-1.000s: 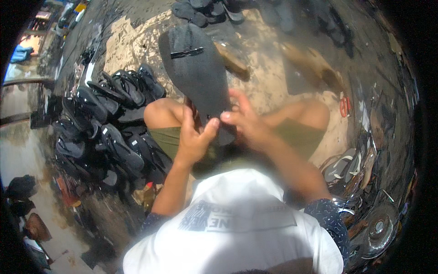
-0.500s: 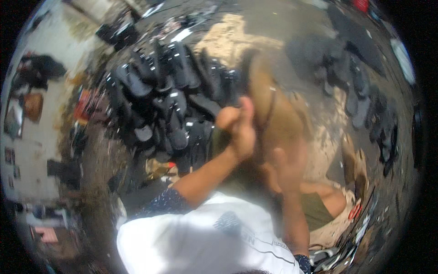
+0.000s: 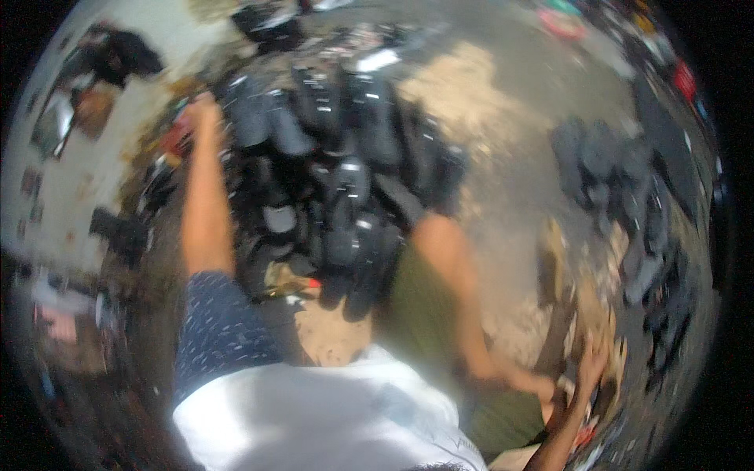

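My left hand [image 3: 203,114] is stretched far out to the upper left, at a red object [image 3: 177,138] beside the grey wall. Its fingers are smeared, so its grip does not show. Low on the right, my right hand [image 3: 594,363] is down among long tan shoe-shaped pieces [image 3: 591,302]. Blur hides whether its fingers close on one of them. Another yellowish-tan shoe-shaped piece [image 3: 551,263] stands just beyond that hand. Between my arms, many black shoes [image 3: 345,180] stand packed close together on the floor.
More dark shoes [image 3: 601,157] stand in a group on the right. A tan sheet [image 3: 459,82] lies beyond the black shoes. A gold and red item [image 3: 290,280] sits near my bent leg [image 3: 448,267]. Red and green things [image 3: 561,20] show at the far edge.
My hands were together at a brown shoe-shaped piece in front of me. Now they are apart, the left out to the upper left and the right down to the lower right.
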Available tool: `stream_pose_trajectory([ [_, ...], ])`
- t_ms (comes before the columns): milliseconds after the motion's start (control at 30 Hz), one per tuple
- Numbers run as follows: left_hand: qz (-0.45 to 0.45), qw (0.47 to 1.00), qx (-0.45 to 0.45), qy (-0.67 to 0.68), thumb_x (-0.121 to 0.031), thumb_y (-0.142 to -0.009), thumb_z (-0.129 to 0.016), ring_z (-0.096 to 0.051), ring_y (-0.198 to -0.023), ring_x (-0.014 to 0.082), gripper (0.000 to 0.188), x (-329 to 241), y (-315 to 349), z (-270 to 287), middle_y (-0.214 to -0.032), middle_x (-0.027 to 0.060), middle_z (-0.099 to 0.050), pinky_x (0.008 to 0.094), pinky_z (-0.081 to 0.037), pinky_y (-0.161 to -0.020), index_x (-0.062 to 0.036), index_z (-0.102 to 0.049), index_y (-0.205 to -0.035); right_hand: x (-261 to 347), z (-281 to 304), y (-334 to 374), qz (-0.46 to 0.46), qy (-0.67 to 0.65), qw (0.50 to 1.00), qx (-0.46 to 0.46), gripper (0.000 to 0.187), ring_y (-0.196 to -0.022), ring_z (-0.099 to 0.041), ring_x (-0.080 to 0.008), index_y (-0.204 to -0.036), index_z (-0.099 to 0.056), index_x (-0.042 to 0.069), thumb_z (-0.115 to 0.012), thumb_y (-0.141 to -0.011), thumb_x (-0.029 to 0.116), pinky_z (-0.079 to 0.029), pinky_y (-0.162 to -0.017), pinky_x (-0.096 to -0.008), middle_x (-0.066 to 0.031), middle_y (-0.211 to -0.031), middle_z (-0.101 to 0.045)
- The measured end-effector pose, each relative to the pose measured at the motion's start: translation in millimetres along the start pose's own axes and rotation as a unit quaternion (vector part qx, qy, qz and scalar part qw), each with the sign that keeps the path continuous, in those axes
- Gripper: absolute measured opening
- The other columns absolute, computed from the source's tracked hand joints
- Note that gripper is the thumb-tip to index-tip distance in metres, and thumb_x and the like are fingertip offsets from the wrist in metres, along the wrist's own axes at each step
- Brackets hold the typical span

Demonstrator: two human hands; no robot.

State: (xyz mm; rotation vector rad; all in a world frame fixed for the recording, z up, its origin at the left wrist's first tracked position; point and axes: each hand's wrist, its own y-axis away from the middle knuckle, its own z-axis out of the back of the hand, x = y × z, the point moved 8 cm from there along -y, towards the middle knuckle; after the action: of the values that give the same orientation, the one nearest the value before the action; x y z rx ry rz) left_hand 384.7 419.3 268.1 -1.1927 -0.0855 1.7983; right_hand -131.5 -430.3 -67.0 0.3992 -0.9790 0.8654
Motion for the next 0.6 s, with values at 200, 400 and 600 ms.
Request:
stream_pose_trajectory([
  [200,-0.320,0.947,0.026,0.028,-0.029,-0.109,-0.046,-0.053,-0.134,0.0303,0.047,-98,191,3,-0.146,0.0180,-0.056,0.0411,-0.037,-0.115,0.0031,-0.052,-0.143,-7,-4,-95,-0.018,0.276,0.960,0.035,0.051,-0.112,-0.066,-0.0381,-0.120,-0.070,0.001,-0.068,-0.094,0.045,-0.050,-0.097,-0.0462,-0.0233,-0.119,-0.070],
  [400,-0.362,0.754,0.534,0.125,-0.016,-0.098,-0.062,-0.056,-0.129,0.0297,0.033,-173,480,-81,-0.135,0.0153,-0.062,0.0427,-0.042,-0.111,0.0004,-0.064,-0.127,-92,-37,-232,-0.138,-0.030,0.982,-0.127,0.052,-0.097,-0.071,-0.0295,-0.114,-0.071,0.000,-0.070,-0.089,0.045,-0.054,-0.085,-0.0399,-0.0188,-0.106,-0.074],
  [600,-0.190,0.676,0.688,0.181,-0.012,-0.100,-0.060,-0.064,-0.119,0.0253,0.032,-173,546,-117,-0.132,0.0139,-0.063,0.0390,-0.047,-0.106,0.0014,-0.064,-0.129,-121,-117,-305,-0.230,-0.060,0.958,-0.161,0.053,-0.087,-0.070,-0.0271,-0.109,-0.065,-0.004,-0.074,-0.088,0.043,-0.056,-0.074,-0.0412,-0.0193,-0.094,-0.070],
])
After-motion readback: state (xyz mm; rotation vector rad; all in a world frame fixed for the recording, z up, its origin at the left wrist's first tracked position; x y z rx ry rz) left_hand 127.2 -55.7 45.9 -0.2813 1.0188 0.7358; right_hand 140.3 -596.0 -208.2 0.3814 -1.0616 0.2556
